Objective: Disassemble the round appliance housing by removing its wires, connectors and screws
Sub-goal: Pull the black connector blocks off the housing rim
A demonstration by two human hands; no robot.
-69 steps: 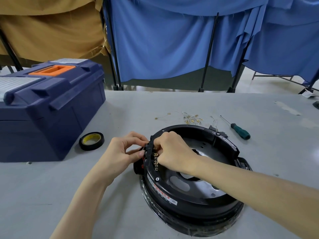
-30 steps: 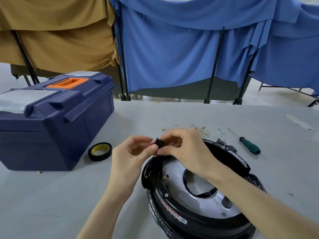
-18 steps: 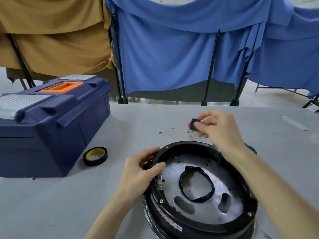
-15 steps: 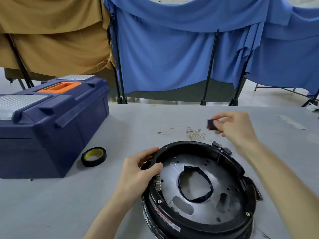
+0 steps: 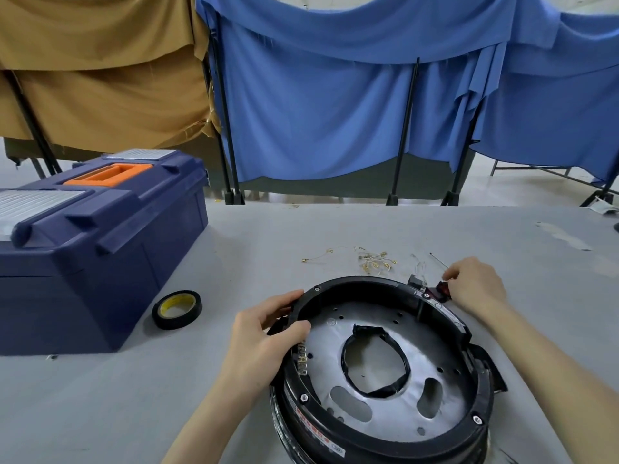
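Note:
The round black appliance housing lies open side up on the grey table, showing a silver inner plate with a taped oval hole. My left hand grips its left rim, thumb over the edge. My right hand is low by the housing's far right edge, pinching a small black and red connector at the table surface. Several loose yellow wires with terminals lie on the table behind the housing. A row of metal terminals stands inside the left wall.
A dark blue toolbox with an orange handle stands at the left. A black roll of tape lies between it and the housing. A screwdriver shaft pokes out behind my right hand. Blue and tan curtains hang behind the table.
Both hands pulled the small connector off the housing's left rim. My right hand carried it over to the right and down to the table, while my left hand took hold of the rim.

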